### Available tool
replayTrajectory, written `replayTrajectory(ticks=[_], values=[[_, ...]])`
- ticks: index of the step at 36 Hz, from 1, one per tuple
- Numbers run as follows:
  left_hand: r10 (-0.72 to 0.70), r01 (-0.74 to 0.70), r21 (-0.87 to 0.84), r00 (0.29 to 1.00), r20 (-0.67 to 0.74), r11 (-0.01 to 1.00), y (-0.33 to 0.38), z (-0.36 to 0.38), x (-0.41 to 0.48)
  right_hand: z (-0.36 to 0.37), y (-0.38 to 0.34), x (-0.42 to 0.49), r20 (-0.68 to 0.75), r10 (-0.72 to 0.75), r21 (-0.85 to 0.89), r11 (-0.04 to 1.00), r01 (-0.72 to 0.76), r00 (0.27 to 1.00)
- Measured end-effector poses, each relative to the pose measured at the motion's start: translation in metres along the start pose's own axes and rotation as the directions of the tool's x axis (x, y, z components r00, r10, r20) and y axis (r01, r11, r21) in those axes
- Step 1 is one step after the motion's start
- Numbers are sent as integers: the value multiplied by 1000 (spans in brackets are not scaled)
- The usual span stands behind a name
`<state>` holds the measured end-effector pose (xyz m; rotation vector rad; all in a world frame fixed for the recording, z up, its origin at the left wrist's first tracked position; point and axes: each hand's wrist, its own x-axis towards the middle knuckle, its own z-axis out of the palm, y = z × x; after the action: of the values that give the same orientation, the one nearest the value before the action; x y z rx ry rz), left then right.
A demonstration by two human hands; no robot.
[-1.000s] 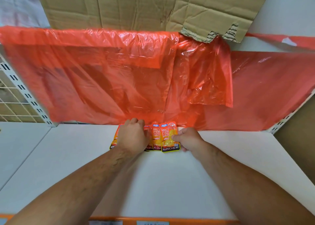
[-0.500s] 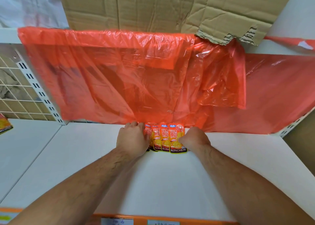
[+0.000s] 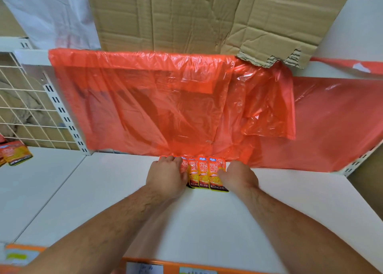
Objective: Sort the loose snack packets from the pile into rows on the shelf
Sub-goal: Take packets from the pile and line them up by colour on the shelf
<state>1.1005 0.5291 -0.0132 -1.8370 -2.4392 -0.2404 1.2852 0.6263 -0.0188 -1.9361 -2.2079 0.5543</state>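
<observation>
Left hand [image 3: 166, 175] and right hand [image 3: 238, 175], flat and unclenched, have closed in on the snack packets [image 3: 204, 175]. Row now tighter against the shelf [image 3: 196, 222] back; likely ready for more.

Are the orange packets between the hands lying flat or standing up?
Lying flat. The orange packets show their printed fronts upward on the white shelf, overlapping side by side, tops at the red plastic sheet.
</observation>
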Motion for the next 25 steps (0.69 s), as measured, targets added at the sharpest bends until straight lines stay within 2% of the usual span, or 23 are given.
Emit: replayTrajectory(ticks=[4,9,14,25], values=[[-25,25,6,1000,-13,1000,-1,-2,-11,3,-6,-12,-60,-309,-149,943,298,949],[-105,104,10,992,66,994,-8,-4,-36,11,-28,-37,63,-543,-233,808,541,837],[-235,234,30,966,105,972,-24,-10,-71,21,-53,-65,198,-624,-196,730,654,756],[-386,386,23,918,85,922,-90,-31,-140,43,-119,-120,268,-723,-161,618,769,637]])
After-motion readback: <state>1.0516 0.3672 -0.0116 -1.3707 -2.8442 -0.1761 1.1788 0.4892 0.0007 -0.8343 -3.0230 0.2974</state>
